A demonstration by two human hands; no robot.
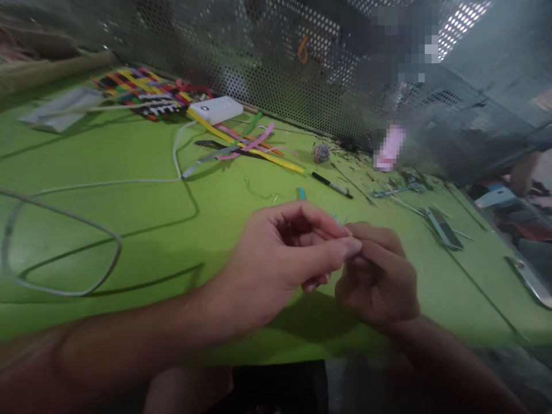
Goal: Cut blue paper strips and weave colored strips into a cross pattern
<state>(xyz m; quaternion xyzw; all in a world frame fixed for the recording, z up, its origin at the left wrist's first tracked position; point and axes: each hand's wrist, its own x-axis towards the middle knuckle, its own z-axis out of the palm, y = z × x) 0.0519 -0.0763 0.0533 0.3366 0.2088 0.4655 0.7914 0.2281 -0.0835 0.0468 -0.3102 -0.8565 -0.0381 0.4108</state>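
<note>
My left hand (288,253) and my right hand (379,276) meet fingertip to fingertip above the green table (146,230). Thumb and forefinger of the left are pressed together in a pinch. The right hand is curled, its thumb and forefinger closed at the same spot. Whatever lies between the fingertips is too small and covered to name. Thin bluish ends (338,219) show just behind the fingertips. A short blue strip (302,194) sticks up beyond my left knuckles; whether it is held or lies on the table, I cannot tell.
Coloured strips (245,144), a white box (218,109) with a cable (177,150), a woven mat (142,92) and a ball (321,152) lie toward the back. A black pen (332,185) and a cutter (443,228) lie right. A perforated metal panel (276,75) borders the table.
</note>
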